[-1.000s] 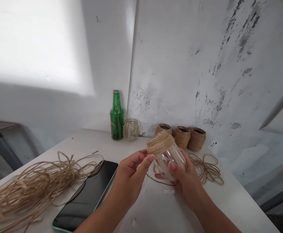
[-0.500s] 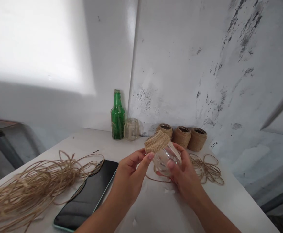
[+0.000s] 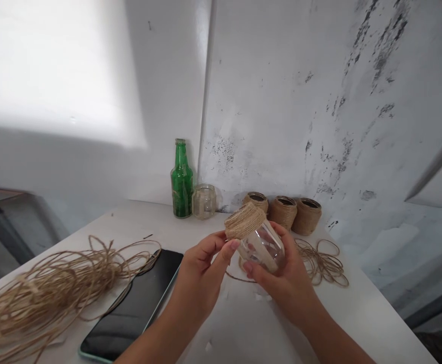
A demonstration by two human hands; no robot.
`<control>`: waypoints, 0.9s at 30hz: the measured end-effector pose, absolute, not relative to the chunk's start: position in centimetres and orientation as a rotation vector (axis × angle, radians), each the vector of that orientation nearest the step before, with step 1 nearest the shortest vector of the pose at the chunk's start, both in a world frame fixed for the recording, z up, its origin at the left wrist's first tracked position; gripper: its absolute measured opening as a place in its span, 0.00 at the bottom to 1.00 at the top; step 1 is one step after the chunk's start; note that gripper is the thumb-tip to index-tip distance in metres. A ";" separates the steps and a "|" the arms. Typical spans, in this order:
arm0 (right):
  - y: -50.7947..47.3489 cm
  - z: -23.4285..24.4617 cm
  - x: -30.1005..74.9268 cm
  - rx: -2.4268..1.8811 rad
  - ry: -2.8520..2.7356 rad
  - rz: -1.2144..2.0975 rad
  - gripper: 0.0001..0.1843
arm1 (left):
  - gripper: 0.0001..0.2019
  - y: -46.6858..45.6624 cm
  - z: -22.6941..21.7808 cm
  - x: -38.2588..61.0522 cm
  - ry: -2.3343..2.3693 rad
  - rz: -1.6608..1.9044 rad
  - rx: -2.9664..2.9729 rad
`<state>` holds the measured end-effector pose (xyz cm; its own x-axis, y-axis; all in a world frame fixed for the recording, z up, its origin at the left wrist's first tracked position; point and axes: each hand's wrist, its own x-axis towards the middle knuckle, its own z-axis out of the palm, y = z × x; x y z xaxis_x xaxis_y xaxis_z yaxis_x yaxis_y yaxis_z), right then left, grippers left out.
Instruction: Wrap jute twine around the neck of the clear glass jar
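Observation:
A clear glass jar (image 3: 268, 247) is held tilted above the table, its upper part wrapped in rows of jute twine (image 3: 245, 221). My left hand (image 3: 207, 268) pinches the edge of the wrapped band between thumb and fingers. Around the bare glass end, my right hand (image 3: 285, 275) is closed, thumb on the near side and fingers behind. A strand of twine hangs below the jar and curves over the table; part of it is hidden by the jar and my right hand.
A big twine heap (image 3: 54, 293) lies left, partly over a phone (image 3: 141, 303). Behind stand a green bottle (image 3: 182, 187), an unwrapped glass jar (image 3: 204, 202) and three twine-wrapped jars (image 3: 307, 217) against the wall. A smaller twine coil (image 3: 321, 263) lies right on the white table (image 3: 239, 328).
My right thumb has slid left and down along the glass, and the jar has turned slightly in my hands. My left hand keeps nearly the same pinch.

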<state>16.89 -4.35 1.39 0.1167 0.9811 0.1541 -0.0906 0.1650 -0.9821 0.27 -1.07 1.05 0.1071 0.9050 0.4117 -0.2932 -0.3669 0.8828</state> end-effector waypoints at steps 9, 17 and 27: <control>-4.3 1.8 17.1 -1.043 -1.145 1.042 0.41 | 0.17 -0.8 0.4 -0.1 0.664 1.477 1.399; -3.9 1.1 17.2 -0.965 -1.130 1.129 0.34 | 0.23 -0.9 1.5 0.0 0.636 1.453 1.389; -4.8 1.6 16.6 -1.073 -1.215 0.948 0.46 | 0.23 -1.1 1.1 0.4 0.624 1.512 1.316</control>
